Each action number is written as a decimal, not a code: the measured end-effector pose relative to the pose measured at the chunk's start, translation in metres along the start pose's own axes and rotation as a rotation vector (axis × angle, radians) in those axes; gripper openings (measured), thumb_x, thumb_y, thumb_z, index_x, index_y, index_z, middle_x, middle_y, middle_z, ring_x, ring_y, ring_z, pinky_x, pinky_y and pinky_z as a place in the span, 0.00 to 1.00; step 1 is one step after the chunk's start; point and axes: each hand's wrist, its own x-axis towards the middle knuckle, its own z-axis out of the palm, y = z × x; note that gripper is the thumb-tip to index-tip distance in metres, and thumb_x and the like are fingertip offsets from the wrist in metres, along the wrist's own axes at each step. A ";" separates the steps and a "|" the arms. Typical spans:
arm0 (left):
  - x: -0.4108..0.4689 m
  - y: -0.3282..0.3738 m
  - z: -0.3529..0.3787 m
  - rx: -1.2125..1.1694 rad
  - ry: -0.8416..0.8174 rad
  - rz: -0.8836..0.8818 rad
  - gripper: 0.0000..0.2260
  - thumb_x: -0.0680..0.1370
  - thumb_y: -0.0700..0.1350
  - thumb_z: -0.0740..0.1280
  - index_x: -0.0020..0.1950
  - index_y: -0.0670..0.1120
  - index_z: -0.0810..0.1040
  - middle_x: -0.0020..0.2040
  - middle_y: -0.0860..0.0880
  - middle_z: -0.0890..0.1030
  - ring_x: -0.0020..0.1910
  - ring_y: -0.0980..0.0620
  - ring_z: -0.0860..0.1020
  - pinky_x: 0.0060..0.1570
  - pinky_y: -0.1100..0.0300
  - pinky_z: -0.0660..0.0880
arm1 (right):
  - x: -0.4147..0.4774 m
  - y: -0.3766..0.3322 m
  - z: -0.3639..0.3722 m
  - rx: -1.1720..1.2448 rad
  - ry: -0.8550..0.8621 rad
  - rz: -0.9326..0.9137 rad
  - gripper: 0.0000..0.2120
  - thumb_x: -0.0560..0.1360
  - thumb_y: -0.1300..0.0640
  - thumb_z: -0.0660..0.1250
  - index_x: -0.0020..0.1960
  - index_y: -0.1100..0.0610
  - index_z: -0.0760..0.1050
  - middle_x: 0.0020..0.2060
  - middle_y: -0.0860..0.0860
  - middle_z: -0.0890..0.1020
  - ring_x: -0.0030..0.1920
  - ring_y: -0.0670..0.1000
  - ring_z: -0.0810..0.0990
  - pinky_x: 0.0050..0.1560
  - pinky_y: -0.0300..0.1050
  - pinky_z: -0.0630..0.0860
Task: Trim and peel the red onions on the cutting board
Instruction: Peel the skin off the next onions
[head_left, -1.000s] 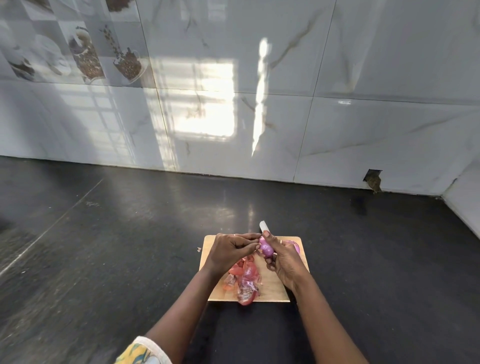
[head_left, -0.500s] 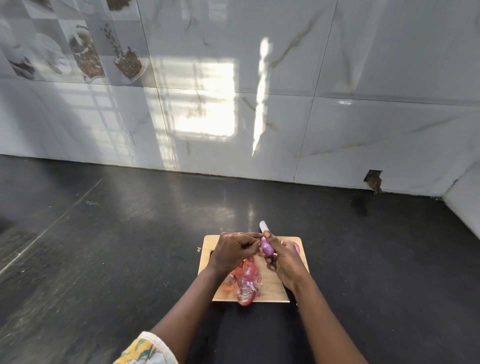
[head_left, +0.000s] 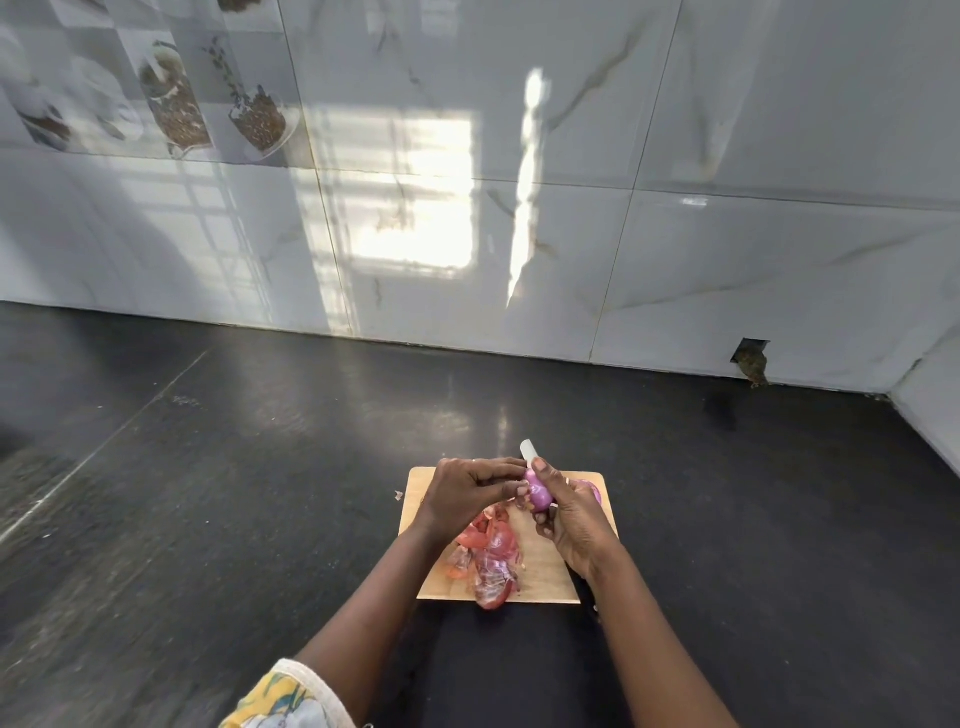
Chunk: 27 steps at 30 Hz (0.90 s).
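Observation:
A small wooden cutting board (head_left: 550, 577) lies on the dark counter. Above its far edge my right hand (head_left: 574, 519) holds a small purple peeled onion (head_left: 538, 493) together with a knife, whose pale blade tip (head_left: 529, 448) sticks up past my thumb. My left hand (head_left: 465, 493) pinches at the onion's left side with its fingertips. Another purple onion (head_left: 592, 491) shows partly behind my right hand. A heap of red onion skins (head_left: 491, 561) lies on the board's near left part.
The black counter (head_left: 234, 493) runs back to a glossy white tiled wall (head_left: 571, 208) and a side wall (head_left: 930, 415) at the right. A tiny scrap of skin (head_left: 399, 495) lies just left of the board. A hole (head_left: 750, 358) sits low in the wall.
My left hand's fingers have shifted slightly against the onion. The onion, knife and right hand stay almost where they were.

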 end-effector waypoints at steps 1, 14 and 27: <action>0.001 0.000 -0.001 -0.017 -0.016 -0.026 0.12 0.69 0.40 0.74 0.51 0.42 0.82 0.50 0.47 0.83 0.48 0.62 0.80 0.49 0.68 0.77 | -0.001 0.000 0.000 -0.013 -0.005 -0.001 0.14 0.73 0.50 0.68 0.48 0.61 0.79 0.29 0.52 0.77 0.25 0.45 0.68 0.23 0.36 0.64; 0.008 -0.002 -0.004 0.029 -0.092 -0.047 0.08 0.69 0.35 0.72 0.48 0.39 0.82 0.49 0.44 0.83 0.44 0.60 0.81 0.45 0.67 0.78 | 0.002 0.000 -0.001 -0.069 -0.003 -0.040 0.18 0.66 0.47 0.71 0.40 0.63 0.76 0.27 0.53 0.75 0.22 0.45 0.67 0.21 0.36 0.63; 0.004 -0.005 0.011 0.250 0.079 0.172 0.07 0.64 0.38 0.71 0.42 0.41 0.84 0.39 0.48 0.85 0.43 0.59 0.79 0.40 0.78 0.73 | 0.003 0.002 0.001 -0.021 0.013 -0.039 0.13 0.74 0.54 0.68 0.45 0.66 0.75 0.25 0.53 0.74 0.22 0.46 0.67 0.21 0.37 0.64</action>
